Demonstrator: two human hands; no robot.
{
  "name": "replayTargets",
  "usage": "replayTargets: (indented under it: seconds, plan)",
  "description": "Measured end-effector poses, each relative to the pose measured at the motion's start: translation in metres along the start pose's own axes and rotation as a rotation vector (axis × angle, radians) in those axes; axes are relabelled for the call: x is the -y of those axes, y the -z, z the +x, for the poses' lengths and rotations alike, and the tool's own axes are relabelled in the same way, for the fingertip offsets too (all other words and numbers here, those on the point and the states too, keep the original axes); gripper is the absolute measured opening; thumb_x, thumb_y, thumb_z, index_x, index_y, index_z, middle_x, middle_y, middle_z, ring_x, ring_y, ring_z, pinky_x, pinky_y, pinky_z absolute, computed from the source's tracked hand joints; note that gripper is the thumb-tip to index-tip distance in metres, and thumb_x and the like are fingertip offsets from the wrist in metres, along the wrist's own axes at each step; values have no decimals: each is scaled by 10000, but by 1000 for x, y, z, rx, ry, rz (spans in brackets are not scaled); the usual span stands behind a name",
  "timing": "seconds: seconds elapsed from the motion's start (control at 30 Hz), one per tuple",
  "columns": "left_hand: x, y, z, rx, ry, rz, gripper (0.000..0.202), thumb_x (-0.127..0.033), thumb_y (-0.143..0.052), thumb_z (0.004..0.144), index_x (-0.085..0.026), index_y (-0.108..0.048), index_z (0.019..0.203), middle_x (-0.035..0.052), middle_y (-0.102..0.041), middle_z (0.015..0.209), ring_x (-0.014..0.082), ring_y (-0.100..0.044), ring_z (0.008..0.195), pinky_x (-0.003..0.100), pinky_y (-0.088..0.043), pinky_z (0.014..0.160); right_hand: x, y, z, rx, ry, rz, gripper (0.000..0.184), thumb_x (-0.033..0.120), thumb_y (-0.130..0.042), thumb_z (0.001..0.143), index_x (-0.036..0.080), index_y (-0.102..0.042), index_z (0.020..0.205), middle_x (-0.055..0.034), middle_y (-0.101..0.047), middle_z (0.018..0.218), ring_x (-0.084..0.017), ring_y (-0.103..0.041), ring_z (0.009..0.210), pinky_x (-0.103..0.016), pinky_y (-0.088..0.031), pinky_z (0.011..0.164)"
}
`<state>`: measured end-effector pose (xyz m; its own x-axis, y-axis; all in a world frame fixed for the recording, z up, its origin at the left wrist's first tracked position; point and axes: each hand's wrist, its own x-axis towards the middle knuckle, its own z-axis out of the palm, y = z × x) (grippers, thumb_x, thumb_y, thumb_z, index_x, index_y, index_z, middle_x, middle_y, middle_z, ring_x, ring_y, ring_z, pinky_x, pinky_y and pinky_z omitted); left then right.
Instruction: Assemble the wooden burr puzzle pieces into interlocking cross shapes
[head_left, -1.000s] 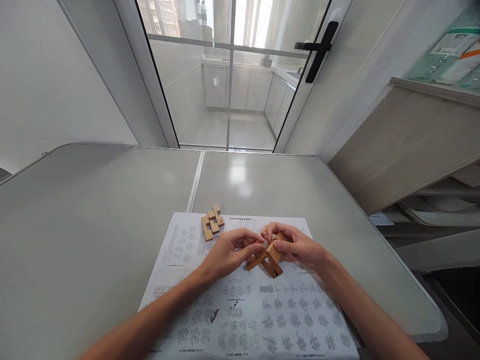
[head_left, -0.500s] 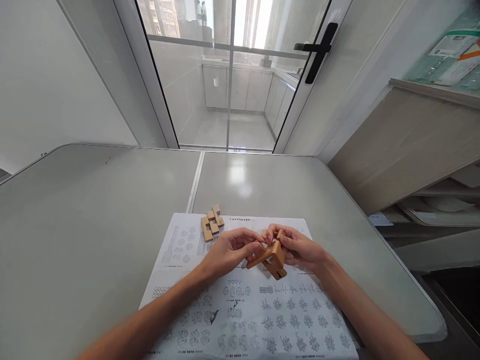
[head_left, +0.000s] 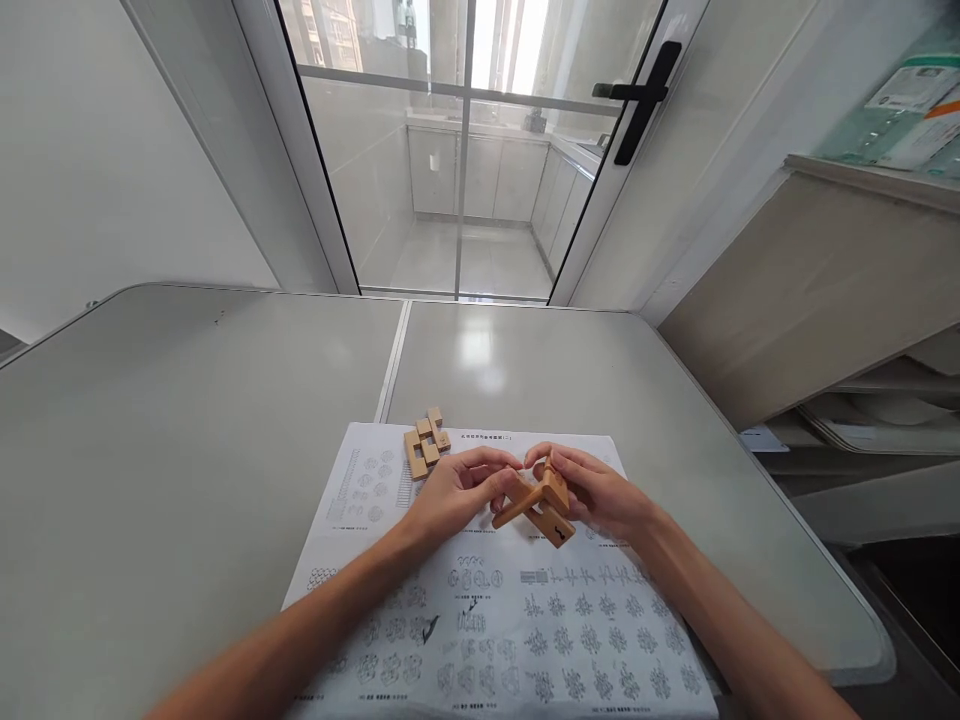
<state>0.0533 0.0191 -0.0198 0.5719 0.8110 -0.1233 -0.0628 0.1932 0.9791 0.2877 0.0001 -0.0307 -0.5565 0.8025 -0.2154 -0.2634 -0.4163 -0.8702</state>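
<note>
Between my hands, above a printed sheet (head_left: 465, 590), are brown wooden puzzle pieces (head_left: 553, 525) set crosswise, the lower one with a black mark near its end. My left hand (head_left: 469, 487) pinches the left end of a piece between thumb and fingers. My right hand (head_left: 589, 488) is closed around the upper right part, its thumb on top. The fingers hide part of how the pieces meet. Just beyond my left hand, several paler notched wooden pieces (head_left: 424, 448) lie together on the sheet's upper left.
The sheet, covered with small line diagrams, lies on a grey table (head_left: 225, 430) with a pale seam strip (head_left: 394, 360). Behind it stands a glass door (head_left: 495, 180) with a black handle (head_left: 645, 95). To the right is a shelf unit (head_left: 810, 290) with plastic-wrapped goods (head_left: 907, 115).
The wooden pieces have turned a little in my hands, so the lower piece's marked face shows more. The loose pieces stay in place on the sheet.
</note>
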Motion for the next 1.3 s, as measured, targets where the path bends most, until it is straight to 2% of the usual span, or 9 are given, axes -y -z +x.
replayTargets:
  seconds: [0.13, 0.27, 0.57, 0.7, 0.8, 0.9, 1.1, 1.2, 1.3]
  plan:
    - [-1, 1, -1, -9, 5, 24, 367, -504, -733, 930, -175, -745, 1093, 24, -698, 813, 133, -598, 684, 271, -482, 678, 0, -1, -1, -55, -19, -18, 443, 585, -693, 965, 214, -584, 1181, 104, -383, 584, -91, -242, 495, -217, -221, 464]
    - [0, 0, -1, 6, 9, -5, 392, -513, -750, 914, -165, -736, 1094, 44, -719, 876, 145, -620, 722, 291, -511, 717, -4, -2, 0, -27, -38, -48, 441, 570, -692, 969, 226, -555, 1209, 100, -436, 598, -83, -252, 484, -214, -210, 463]
    - [2, 3, 1, 42, 3, -41, 395, -520, -783, 887, -149, -721, 1007, 50, -726, 884, 144, -638, 746, 296, -517, 742, -9, -2, 0, -28, -19, -103, 385, 575, -679, 969, 220, -577, 1077, 101, -495, 532, -67, -310, 389, -201, -234, 405]
    - [4, 1, 0, 50, -8, -52, 411, -535, -781, 888, -149, -709, 1008, 65, -728, 904, 154, -642, 757, 295, -509, 720, -14, -3, 2, -54, -15, -142, 385, 555, -743, 925, 226, -595, 1062, 66, -565, 576, -95, -413, 406, -210, -282, 388]
    - [6, 0, 0, 45, -17, -62, 416, -545, -767, 899, -148, -699, 1001, 54, -710, 867, 145, -619, 735, 281, -493, 698, -15, -4, 3, -46, -20, -151, 392, 548, -751, 922, 226, -582, 1067, 55, -603, 617, -84, -416, 397, -200, -299, 378]
    - [6, 1, 0, 36, -35, -64, 408, -542, -761, 905, -148, -697, 987, 37, -684, 829, 141, -602, 724, 272, -482, 686, -14, -3, 2, -18, -32, -159, 374, 537, -737, 940, 223, -574, 1062, 71, -578, 604, -68, -380, 383, -188, -287, 376]
    - [2, 2, -2, 30, -28, -62, 366, -521, -742, 925, -166, -714, 1006, 17, -660, 828, 132, -582, 708, 282, -495, 715, -14, 6, -2, 70, -76, -121, 322, 520, -680, 986, 212, -600, 1033, 111, -427, 542, -51, -228, 404, -169, -195, 374]
    - [3, 2, -1, 38, -19, -77, 343, -501, -751, 925, -168, -715, 1004, 15, -663, 825, 127, -586, 705, 280, -500, 718, -14, 8, -2, 64, -91, -86, 307, 501, -713, 955, 213, -613, 993, 105, -411, 552, -56, -214, 420, -173, -186, 373]
    - [4, 2, -1, 17, -12, -77, 335, -487, -751, 928, -171, -721, 1036, 9, -669, 803, 124, -599, 693, 285, -513, 725, -12, 5, -3, 5, -76, -62, 303, 493, -729, 931, 202, -645, 954, 88, -409, 555, -64, -237, 436, -186, -207, 389]
